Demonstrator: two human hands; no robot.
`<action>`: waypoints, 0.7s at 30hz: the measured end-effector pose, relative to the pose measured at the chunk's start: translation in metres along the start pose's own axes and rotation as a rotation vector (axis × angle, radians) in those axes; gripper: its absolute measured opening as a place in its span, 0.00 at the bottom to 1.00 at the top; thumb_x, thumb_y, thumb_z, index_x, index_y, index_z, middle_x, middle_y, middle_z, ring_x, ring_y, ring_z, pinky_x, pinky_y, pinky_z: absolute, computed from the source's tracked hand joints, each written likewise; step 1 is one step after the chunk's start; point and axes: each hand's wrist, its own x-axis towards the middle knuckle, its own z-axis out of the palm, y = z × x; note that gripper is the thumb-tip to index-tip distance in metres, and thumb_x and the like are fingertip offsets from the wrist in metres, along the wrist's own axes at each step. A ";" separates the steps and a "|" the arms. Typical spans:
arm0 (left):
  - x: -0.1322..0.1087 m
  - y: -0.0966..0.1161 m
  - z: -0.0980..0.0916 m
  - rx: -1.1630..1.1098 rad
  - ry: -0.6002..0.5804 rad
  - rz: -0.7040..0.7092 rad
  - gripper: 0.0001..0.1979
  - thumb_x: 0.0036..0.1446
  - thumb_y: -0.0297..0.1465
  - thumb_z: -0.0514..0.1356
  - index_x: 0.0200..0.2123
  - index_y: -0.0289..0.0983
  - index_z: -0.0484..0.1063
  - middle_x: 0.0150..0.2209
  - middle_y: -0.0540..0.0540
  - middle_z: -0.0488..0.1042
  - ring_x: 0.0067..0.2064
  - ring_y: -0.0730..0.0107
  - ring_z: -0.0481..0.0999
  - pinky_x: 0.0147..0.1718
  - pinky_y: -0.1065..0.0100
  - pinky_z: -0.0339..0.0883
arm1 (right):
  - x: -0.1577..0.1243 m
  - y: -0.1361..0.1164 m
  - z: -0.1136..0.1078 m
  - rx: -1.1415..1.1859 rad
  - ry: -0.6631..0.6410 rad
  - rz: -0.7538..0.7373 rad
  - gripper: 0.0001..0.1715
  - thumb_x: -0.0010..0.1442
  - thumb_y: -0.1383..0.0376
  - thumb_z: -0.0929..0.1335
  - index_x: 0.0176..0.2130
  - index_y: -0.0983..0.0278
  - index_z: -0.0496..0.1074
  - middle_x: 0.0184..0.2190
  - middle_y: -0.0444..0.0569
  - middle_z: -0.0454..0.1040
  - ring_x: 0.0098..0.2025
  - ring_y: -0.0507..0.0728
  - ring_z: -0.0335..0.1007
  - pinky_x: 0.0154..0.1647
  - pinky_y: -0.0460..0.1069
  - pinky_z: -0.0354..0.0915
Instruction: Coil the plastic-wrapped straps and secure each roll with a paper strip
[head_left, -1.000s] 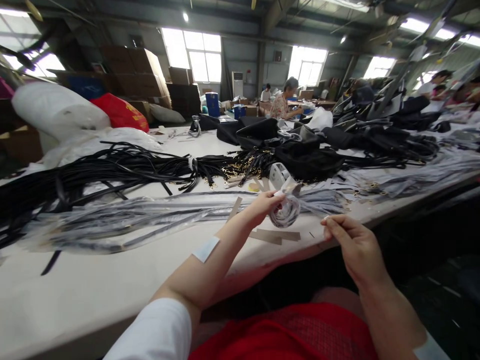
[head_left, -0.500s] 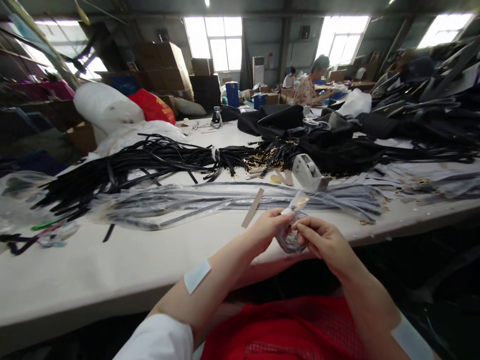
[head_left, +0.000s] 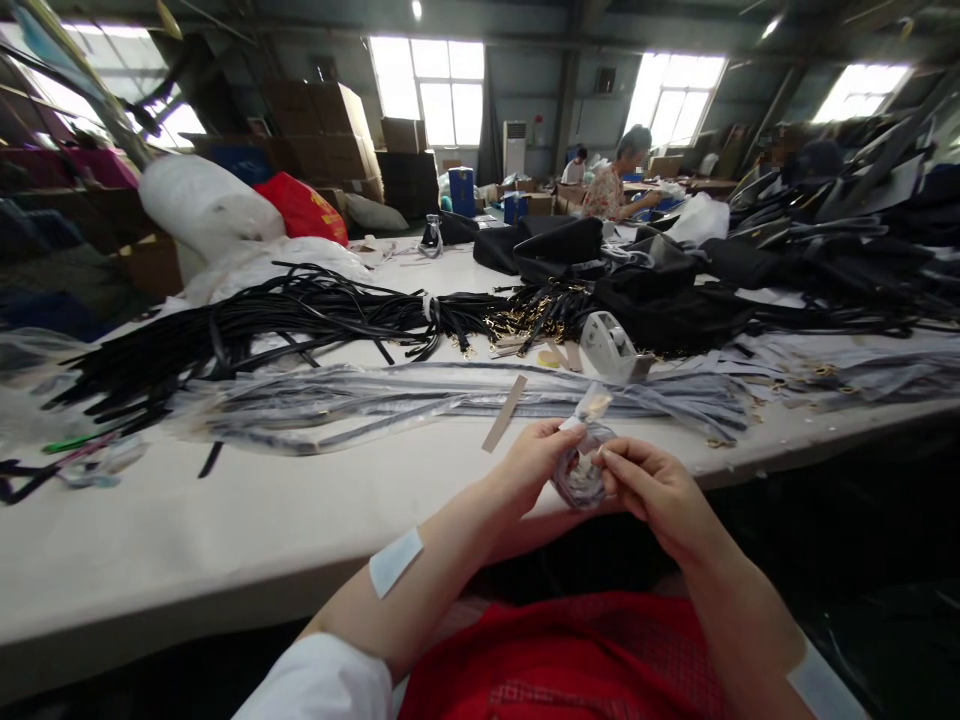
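Note:
Over the table's front edge, my left hand point(head_left: 536, 458) is closed on a coiled grey strap point(head_left: 576, 485) in clear plastic, holding its upper left side. A band of white wrap and loose clear plastic point(head_left: 595, 402) sticks up above the coil. My right hand point(head_left: 651, 488) is closed at the coil's right side, thumb and forefinger pinched together on its edge. Exactly what the pinch holds is too small to make out. Behind the hands lie long grey straps point(head_left: 360, 402) in clear sleeves and a flat grey-brown strip point(head_left: 505, 414).
Beyond the coil stands a white tape dispenser point(head_left: 609, 345). Black straps with gold clasps point(head_left: 247, 325) are heaped across the table point(head_left: 300, 510), and black bags point(head_left: 559, 245) pile up at the back right. Another person point(head_left: 611, 185) sits in the background.
My right hand has shifted slightly right, its pinch now a little farther from my left hand. The left hand keeps its hold on the coil. The view has turned slightly.

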 end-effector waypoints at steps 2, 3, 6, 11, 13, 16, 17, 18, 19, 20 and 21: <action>-0.004 0.000 0.005 0.106 0.013 0.045 0.16 0.48 0.42 0.66 0.27 0.34 0.72 0.24 0.51 0.70 0.27 0.75 0.66 0.27 0.73 0.58 | -0.004 -0.005 0.001 0.108 -0.009 0.029 0.17 0.56 0.53 0.72 0.35 0.65 0.75 0.20 0.41 0.68 0.15 0.43 0.48 0.13 0.41 0.40; -0.006 0.000 0.008 0.134 0.003 0.052 0.15 0.48 0.42 0.66 0.27 0.34 0.71 0.24 0.51 0.69 0.27 0.75 0.66 0.27 0.73 0.58 | -0.005 -0.006 0.001 0.140 -0.021 0.043 0.17 0.56 0.53 0.72 0.34 0.65 0.75 0.21 0.41 0.68 0.15 0.43 0.48 0.13 0.41 0.40; -0.014 0.000 0.016 0.048 -0.086 -0.012 0.15 0.49 0.41 0.64 0.26 0.35 0.69 0.23 0.52 0.67 0.25 0.75 0.65 0.24 0.73 0.58 | -0.006 -0.008 0.004 0.106 -0.068 0.070 0.19 0.55 0.52 0.73 0.34 0.66 0.75 0.20 0.43 0.70 0.14 0.43 0.47 0.12 0.41 0.39; -0.018 0.003 0.015 0.009 -0.056 -0.029 0.16 0.46 0.40 0.65 0.21 0.35 0.66 0.21 0.51 0.65 0.23 0.76 0.63 0.24 0.73 0.57 | -0.007 -0.002 0.007 -0.064 -0.040 0.009 0.21 0.55 0.50 0.72 0.31 0.67 0.75 0.19 0.42 0.69 0.14 0.43 0.47 0.12 0.42 0.40; -0.017 0.004 0.012 0.017 -0.038 -0.014 0.16 0.45 0.41 0.65 0.21 0.34 0.67 0.21 0.51 0.66 0.24 0.76 0.63 0.25 0.73 0.57 | -0.009 0.002 0.006 -0.093 -0.024 -0.015 0.20 0.57 0.50 0.71 0.32 0.66 0.75 0.19 0.42 0.69 0.14 0.44 0.47 0.12 0.42 0.40; -0.017 0.004 0.010 0.063 0.000 0.029 0.19 0.47 0.45 0.64 0.24 0.33 0.69 0.23 0.50 0.68 0.25 0.75 0.64 0.26 0.73 0.58 | -0.009 0.008 0.002 -0.128 0.002 -0.043 0.19 0.58 0.51 0.70 0.32 0.66 0.74 0.19 0.42 0.68 0.14 0.45 0.48 0.13 0.43 0.41; -0.017 0.004 0.011 0.106 0.005 0.041 0.20 0.46 0.46 0.65 0.24 0.33 0.70 0.23 0.49 0.69 0.26 0.75 0.65 0.26 0.73 0.58 | -0.009 0.011 0.001 -0.134 0.005 -0.051 0.19 0.58 0.51 0.70 0.31 0.65 0.74 0.20 0.42 0.68 0.15 0.45 0.49 0.13 0.43 0.42; -0.018 0.004 0.012 0.148 0.005 0.050 0.21 0.45 0.47 0.66 0.25 0.33 0.71 0.24 0.49 0.70 0.26 0.74 0.65 0.26 0.73 0.58 | -0.009 0.012 -0.001 -0.141 0.005 -0.056 0.19 0.59 0.51 0.70 0.30 0.65 0.73 0.19 0.42 0.68 0.15 0.45 0.49 0.13 0.43 0.42; -0.019 0.004 0.013 0.181 0.000 0.054 0.21 0.45 0.46 0.67 0.26 0.33 0.72 0.24 0.49 0.70 0.26 0.74 0.66 0.26 0.73 0.59 | -0.009 0.014 -0.002 -0.148 0.001 -0.058 0.20 0.59 0.51 0.69 0.29 0.65 0.72 0.19 0.42 0.67 0.15 0.45 0.48 0.13 0.43 0.42; -0.020 0.004 0.015 0.199 -0.003 0.057 0.20 0.44 0.45 0.68 0.27 0.33 0.72 0.24 0.49 0.71 0.27 0.74 0.67 0.25 0.74 0.59 | -0.010 0.015 -0.003 -0.157 -0.002 -0.059 0.20 0.60 0.51 0.69 0.28 0.65 0.72 0.18 0.41 0.65 0.15 0.45 0.48 0.13 0.43 0.43; -0.021 0.004 0.017 0.203 -0.002 0.062 0.19 0.45 0.44 0.68 0.28 0.33 0.72 0.25 0.50 0.71 0.27 0.74 0.67 0.25 0.74 0.59 | -0.010 0.015 -0.003 -0.166 -0.003 -0.061 0.20 0.60 0.52 0.69 0.27 0.65 0.71 0.17 0.41 0.64 0.15 0.45 0.48 0.13 0.43 0.43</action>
